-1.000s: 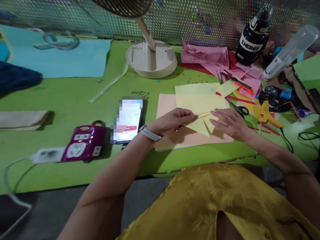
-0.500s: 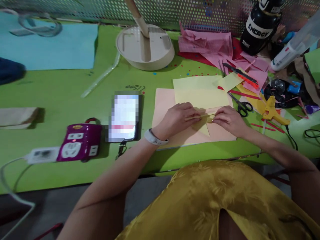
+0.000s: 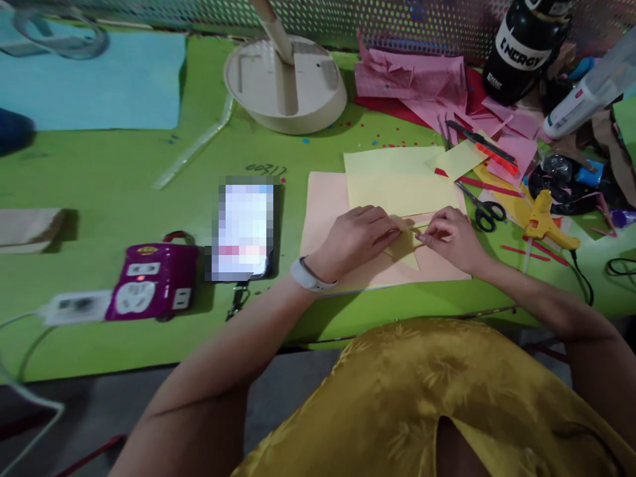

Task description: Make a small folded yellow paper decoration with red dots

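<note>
A small piece of yellow paper [image 3: 407, 255] lies between my two hands, above peach-coloured sheets [image 3: 324, 195]. My left hand [image 3: 356, 238], with a pale band on its wrist, is closed on the left side of the piece. From the other side my right hand [image 3: 453, 240] pinches it between thumb and fingers. My fingers and their shadow hide part of the yellow piece. Just beyond the hands, a larger pale yellow sheet [image 3: 400, 177] rests on the peach paper.
Right of the paper are black-handled scissors [image 3: 489, 215], a yellow glue gun [image 3: 544, 222], a craft knife [image 3: 489, 149] and red strips. A phone [image 3: 246, 228] and a purple power socket [image 3: 154, 278] lie left. Behind stand a lamp base [image 3: 318, 86] and a black bottle [image 3: 521, 59].
My right hand's fingers have curled a little more at the yellow piece, and my left fingers have shifted along it. The whole view has moved slightly.
</note>
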{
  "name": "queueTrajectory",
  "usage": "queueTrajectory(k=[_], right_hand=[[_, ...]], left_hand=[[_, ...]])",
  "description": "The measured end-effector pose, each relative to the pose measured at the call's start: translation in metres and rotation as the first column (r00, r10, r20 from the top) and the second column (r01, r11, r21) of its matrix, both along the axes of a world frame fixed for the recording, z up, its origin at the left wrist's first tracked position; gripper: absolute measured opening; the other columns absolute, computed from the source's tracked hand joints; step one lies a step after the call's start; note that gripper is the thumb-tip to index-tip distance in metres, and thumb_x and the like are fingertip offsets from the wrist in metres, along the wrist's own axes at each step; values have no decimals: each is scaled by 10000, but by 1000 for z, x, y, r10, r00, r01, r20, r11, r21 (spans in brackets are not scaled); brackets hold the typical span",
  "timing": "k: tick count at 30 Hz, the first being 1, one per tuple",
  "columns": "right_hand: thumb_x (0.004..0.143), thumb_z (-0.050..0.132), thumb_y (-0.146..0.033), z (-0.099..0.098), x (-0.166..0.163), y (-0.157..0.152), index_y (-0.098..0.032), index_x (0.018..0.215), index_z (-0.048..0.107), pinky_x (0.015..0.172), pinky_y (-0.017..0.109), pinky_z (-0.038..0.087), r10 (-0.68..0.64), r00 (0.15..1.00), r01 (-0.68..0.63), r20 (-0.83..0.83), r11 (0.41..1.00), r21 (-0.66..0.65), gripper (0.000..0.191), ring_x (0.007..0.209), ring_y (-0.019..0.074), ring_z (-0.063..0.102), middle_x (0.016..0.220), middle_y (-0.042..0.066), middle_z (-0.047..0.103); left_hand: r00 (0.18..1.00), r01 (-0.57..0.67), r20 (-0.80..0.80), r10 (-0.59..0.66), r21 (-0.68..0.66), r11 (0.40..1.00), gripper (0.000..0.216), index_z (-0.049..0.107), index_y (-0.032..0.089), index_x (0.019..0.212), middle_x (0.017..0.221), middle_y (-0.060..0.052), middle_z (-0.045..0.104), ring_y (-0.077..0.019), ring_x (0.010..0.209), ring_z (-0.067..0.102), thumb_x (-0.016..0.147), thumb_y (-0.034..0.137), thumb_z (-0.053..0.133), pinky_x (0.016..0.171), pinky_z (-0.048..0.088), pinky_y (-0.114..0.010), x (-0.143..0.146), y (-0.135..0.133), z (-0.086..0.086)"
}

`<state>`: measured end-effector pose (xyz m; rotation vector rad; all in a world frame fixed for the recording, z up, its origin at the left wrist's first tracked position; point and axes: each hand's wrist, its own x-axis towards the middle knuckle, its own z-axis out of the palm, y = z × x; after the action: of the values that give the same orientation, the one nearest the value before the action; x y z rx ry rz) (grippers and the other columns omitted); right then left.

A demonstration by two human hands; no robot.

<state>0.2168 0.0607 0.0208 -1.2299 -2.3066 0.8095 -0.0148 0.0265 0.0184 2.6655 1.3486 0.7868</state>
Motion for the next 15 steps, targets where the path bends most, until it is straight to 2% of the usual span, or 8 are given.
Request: queueTrajectory(k=[7,12,15], right_hand=[[795,739,-264,3,-6,-1,-214,665,635,889,435,399,-47,996,46,79,999,14,174,928,221,573,892,35,609],[821,712,-289,0,-8,1,-212,678,621,866,429,405,-61,995,61,74,998,9,186,885,212,574,877,35,605],[827,706,-292,-1,-9,1,-208,686,622,855,425,403,-71,995,70,73,997,14,185,878,212,571,870,35,605]], left_hand=[[999,-22,-42,21,-27,999,263,701,202,1096,812,-48,666,-168,733,614,997,288,473,647,479,-285,1,-1,0],[997,-21,-71,17,-50,999,284,678,212,1149,830,-50,672,-170,756,616,1005,295,448,678,488,-294,0,-2,1],[988,12,-153,-18,-40,999,270,665,194,1148,863,-63,688,-186,761,615,996,252,450,672,481,-309,0,-4,8]])
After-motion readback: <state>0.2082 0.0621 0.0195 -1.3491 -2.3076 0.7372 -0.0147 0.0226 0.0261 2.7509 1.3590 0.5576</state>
